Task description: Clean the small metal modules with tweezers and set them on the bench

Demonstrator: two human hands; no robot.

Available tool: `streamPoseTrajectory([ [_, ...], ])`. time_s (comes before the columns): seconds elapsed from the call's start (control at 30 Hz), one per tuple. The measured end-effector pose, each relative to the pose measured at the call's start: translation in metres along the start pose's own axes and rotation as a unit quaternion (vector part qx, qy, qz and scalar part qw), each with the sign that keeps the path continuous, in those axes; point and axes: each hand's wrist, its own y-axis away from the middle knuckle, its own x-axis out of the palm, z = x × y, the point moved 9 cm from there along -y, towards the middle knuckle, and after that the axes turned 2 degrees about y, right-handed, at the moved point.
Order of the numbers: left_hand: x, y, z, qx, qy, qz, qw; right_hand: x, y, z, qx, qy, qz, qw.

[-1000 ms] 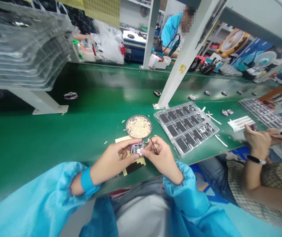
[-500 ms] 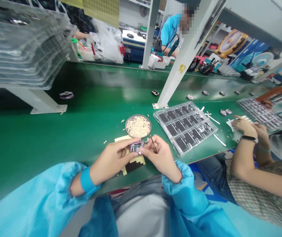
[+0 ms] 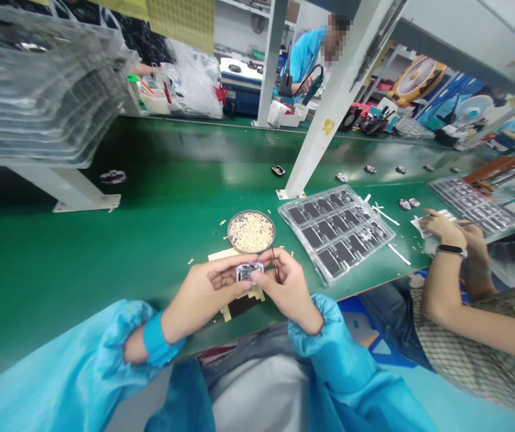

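A small purple-rimmed device with its inner parts exposed is held above the green table. My left hand grips its left side, fingers behind and thumb along the lower edge. On the other side, my right hand is closed on the device, its thumb resting on the inner parts. Dark tweezers are also tucked in my right hand. Beneath the hands lie yellow tape strips on a dark piece. Just beyond is a round dish full of small pale bits.
A clear tray of dark rectangular parts lies to the right. White posts rise from the table. Stacked trays stand at upper left. More devices sit along the back. A co-worker's hands are at the right.
My right hand's fingers have moved to the device's far edge, and its thumb presses further onto the inner parts. The device has turned slightly. The tweezers hang more upright. The view has shifted slightly.
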Motion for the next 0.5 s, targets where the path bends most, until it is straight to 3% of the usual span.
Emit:
streamPoseTrajectory([
  [0.23, 0.0, -0.001, -0.014, 0.083, -0.046, -0.002, 0.995, 0.001, -0.004, -0.003, 0.019, -0.004, -0.005, 1.0],
  [0.5, 0.005, -0.002, -0.009, 0.079, -0.032, 0.036, 0.996, -0.002, -0.006, -0.011, 0.041, 0.038, -0.005, 0.998],
])
